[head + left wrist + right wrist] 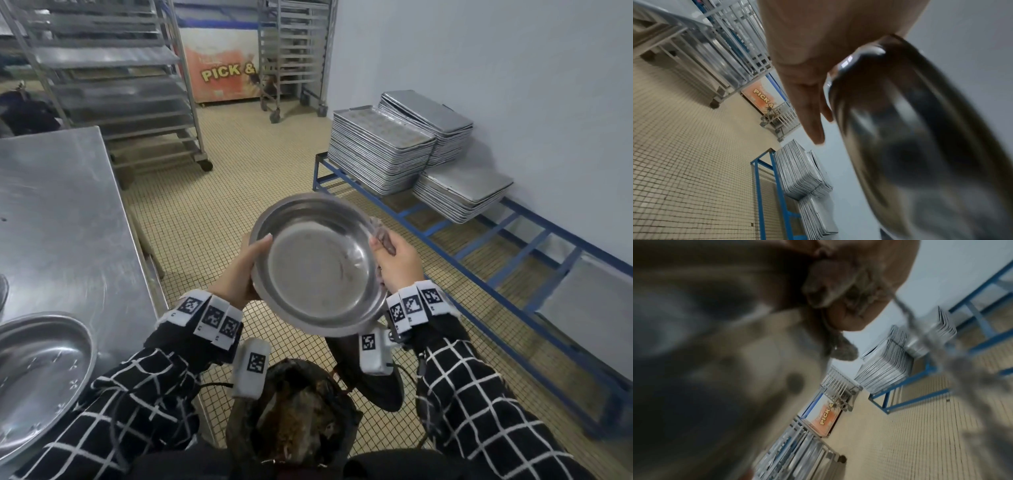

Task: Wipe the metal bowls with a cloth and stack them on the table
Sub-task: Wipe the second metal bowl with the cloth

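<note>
One metal bowl (317, 263) is held up in the air over the tiled floor (219, 192), tilted with its hollow toward the camera, at the centre of the head view. The left hand (239, 270) grips its rim at 9 o'clock, thumb hooked over the edge inside and the fingers (813, 123) stretched along the outside wall. The right hand (399, 262) is at the bowl's 3 o'clock edge, fingers curled round a grey-brown cloth (385, 240) bunched against the rim; in the right wrist view the cloth (830, 288) is crumpled in the palm, with the bowl's wall a blurred mass beside it.

A second bowl (37, 373) lies right way up on the steel table (58, 212), at 8 o'clock from the held one and well apart from it; only these two bowls can be counted.

At 6 o'clock, below the held bowl, sits one dark bin (294, 428) with brown waste in it. At 2 o'clock a blue frame (479, 270) along the wall carries three stacks of baking trays (380, 150). At 11 and 12 o'clock stand two wheeled tray racks (116, 78), with one orange freezer chest (222, 72) between them.
</note>
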`<state>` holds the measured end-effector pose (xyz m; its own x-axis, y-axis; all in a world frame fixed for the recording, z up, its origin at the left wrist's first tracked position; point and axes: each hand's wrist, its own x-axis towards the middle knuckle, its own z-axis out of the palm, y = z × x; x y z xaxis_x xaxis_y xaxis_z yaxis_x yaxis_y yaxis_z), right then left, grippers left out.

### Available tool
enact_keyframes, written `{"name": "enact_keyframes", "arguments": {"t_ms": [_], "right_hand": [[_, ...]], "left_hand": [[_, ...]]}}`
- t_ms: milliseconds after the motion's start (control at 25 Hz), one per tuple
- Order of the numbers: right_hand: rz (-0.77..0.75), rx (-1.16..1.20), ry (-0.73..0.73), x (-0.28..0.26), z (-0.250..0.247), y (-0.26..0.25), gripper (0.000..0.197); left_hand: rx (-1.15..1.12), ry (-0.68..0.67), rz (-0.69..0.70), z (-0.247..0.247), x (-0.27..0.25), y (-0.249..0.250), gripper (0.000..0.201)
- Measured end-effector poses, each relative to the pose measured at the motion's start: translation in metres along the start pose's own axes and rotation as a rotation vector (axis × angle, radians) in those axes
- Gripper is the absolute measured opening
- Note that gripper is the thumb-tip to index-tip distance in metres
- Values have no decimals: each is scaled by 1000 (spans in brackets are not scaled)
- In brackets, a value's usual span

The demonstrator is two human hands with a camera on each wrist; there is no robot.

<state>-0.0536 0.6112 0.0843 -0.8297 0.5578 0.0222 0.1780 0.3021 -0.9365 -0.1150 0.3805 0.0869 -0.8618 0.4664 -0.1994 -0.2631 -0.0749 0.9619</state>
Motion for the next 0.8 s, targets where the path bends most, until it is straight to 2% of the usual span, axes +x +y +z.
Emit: {"name": "enact_keyframes", "arguments": {"t_ms": [80,120,280,360,440,520,600,680,800], "right_hand": [[-43,-119,-74,1,-6,-5,24],[-53,-109,-43,-1,-4,-5,26],[-21,115,231,-16,20,-7,32],[-15,166,302,-19,30,-10,37],[-38,127,282,-13,24,-14,40],[-63,66,143,-3,8,-19,38],[-103,9,-25,3,-6,-25,30],[-108,-11,-58,2,-4,-26,28],[-69,71,156,-15,26,-20,37]], "left_hand": [[-65,11,-23,-4,-3,2,37],[-92,52,-13,-4,-4,2,36],[-82,230,108,11,-1,-5,41],[-117,296,188,17,3,-14,36],[-79,244,191,14,4,-16,51],[-50,94,128,4,3,-9,67],[-106,-7,128,-7,0,1,58],[-160,47,108,-11,-4,5,43],[-107,237,118,2,-5,-1,33]]}}
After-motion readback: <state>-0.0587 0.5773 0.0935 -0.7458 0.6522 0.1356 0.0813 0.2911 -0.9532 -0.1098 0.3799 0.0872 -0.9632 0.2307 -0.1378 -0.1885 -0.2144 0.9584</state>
